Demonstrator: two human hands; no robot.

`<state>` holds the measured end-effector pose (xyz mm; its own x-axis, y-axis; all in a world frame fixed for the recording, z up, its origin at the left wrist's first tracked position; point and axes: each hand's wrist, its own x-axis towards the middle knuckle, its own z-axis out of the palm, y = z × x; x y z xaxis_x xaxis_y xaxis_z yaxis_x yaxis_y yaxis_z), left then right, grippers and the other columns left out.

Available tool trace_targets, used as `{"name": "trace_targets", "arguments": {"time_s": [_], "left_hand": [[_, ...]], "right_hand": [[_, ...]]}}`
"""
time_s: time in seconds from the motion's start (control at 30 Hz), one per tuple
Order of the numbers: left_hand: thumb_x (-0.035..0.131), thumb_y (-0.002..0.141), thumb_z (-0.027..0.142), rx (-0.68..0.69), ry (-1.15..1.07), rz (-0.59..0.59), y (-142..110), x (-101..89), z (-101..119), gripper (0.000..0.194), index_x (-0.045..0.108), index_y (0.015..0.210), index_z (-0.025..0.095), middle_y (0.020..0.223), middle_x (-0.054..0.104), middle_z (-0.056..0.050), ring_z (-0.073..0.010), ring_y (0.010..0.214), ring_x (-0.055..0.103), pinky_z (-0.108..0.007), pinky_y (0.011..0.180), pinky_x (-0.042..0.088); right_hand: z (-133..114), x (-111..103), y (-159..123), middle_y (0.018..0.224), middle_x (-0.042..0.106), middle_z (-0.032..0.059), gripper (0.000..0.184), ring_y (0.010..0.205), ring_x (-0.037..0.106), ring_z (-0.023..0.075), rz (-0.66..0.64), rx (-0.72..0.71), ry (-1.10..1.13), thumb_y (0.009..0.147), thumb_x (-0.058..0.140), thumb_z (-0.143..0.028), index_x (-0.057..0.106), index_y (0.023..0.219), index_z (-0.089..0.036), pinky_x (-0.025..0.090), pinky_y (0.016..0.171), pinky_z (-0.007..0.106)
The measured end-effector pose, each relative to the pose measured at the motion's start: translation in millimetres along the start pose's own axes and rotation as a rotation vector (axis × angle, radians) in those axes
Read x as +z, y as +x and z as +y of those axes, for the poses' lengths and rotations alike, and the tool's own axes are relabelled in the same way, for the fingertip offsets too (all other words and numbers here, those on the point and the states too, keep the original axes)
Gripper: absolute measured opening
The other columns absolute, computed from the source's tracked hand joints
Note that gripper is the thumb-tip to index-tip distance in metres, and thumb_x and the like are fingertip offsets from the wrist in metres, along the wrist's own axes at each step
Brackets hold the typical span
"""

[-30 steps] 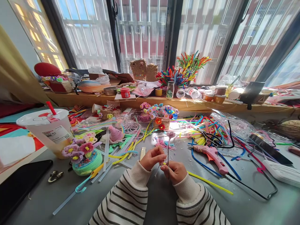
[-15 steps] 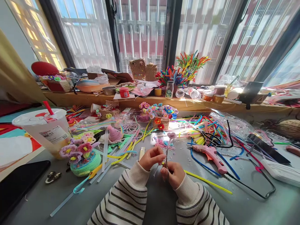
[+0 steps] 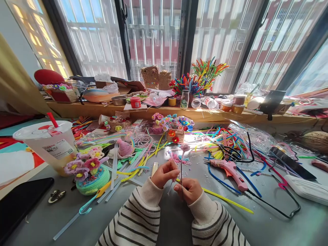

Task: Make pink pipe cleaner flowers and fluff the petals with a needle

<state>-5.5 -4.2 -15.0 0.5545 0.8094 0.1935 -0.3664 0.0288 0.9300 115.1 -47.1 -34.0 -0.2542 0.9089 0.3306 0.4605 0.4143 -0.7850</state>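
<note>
Left hand (image 3: 166, 173) pinches, fingertips together, at the pale stem (image 3: 182, 156) of a fuzzy pink flower (image 3: 185, 147); right hand (image 3: 191, 189), fingers curled, grips a thin dark stick (image 3: 181, 174); the flower itself stands just beyond both hands

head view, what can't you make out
Head view:
Thin dark rod: gripped part covered by the right hand
Slender pale strand: upper end covered by the left hand
White printed label on the translucent plastic cup: text too small
Flat black slab: cut by left edge
</note>
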Motion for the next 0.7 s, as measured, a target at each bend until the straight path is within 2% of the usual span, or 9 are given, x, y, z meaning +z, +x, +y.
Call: {"name": "trace_targets", "arguments": {"time_s": [0.2, 0.33, 0.53, 0.7], "left_hand": [[0.061, 0.06, 0.025, -0.004, 0.034, -0.04, -1.9, 3.4, 3.4, 0.026, 0.039, 0.054, 0.014, 0.045, 0.042, 0.007, -0.0027, 0.04, 0.036, -0.018, 0.042, 0.025], [0.061, 0.06, 0.024, -0.033, 0.027, -0.06, -2.7, 3.0, 2.7, 0.026, 0.037, 0.054, 0.014, 0.046, 0.041, 0.007, -0.0028, 0.041, 0.036, -0.018, 0.043, 0.025], [0.059, 0.062, 0.024, 0.013, 0.035, -0.039, -1.9, 1.5, 2.0, 0.025, 0.037, 0.055, 0.015, 0.048, 0.043, 0.006, -0.0026, 0.04, 0.036, -0.018, 0.042, 0.025], [0.058, 0.063, 0.024, 0.02, 0.045, -0.06, -1.7, 2.9, 3.4, 0.024, 0.038, 0.054, 0.015, 0.046, 0.043, 0.006, -0.0031, 0.041, 0.037, -0.019, 0.043, 0.025]], "right_hand": [[-10.1, -4.7, -0.9, 0.037, 0.036, -0.0012, 0.063, 0.039, 0.033, 0.0074, -0.016, 0.011, 0.034, 0.065, 0.021, -0.068, 0.04, 0.038, -0.015, 0.026, 0.04, 0.02], [-5.0, -5.5, -0.1, 0.039, 0.037, -0.0015, 0.059, 0.04, 0.034, 0.0076, -0.016, 0.015, 0.025, 0.067, 0.026, -0.064, 0.04, 0.037, -0.015, 0.027, 0.041, 0.02], [4.8, -2.5, 0.1, 0.038, 0.038, -0.0016, 0.056, 0.04, 0.033, 0.0071, 0.016, 0.026, -0.019, 0.07, 0.032, -0.057, 0.04, 0.034, -0.015, 0.027, 0.041, 0.02], [-1.6, -2.6, -1.4, 0.035, 0.038, -0.0009, 0.06, 0.037, 0.035, 0.0072, -0.051, 0.03, 0.057, 0.069, 0.026, -0.062, 0.039, 0.033, -0.015, 0.029, 0.041, 0.02]]}}
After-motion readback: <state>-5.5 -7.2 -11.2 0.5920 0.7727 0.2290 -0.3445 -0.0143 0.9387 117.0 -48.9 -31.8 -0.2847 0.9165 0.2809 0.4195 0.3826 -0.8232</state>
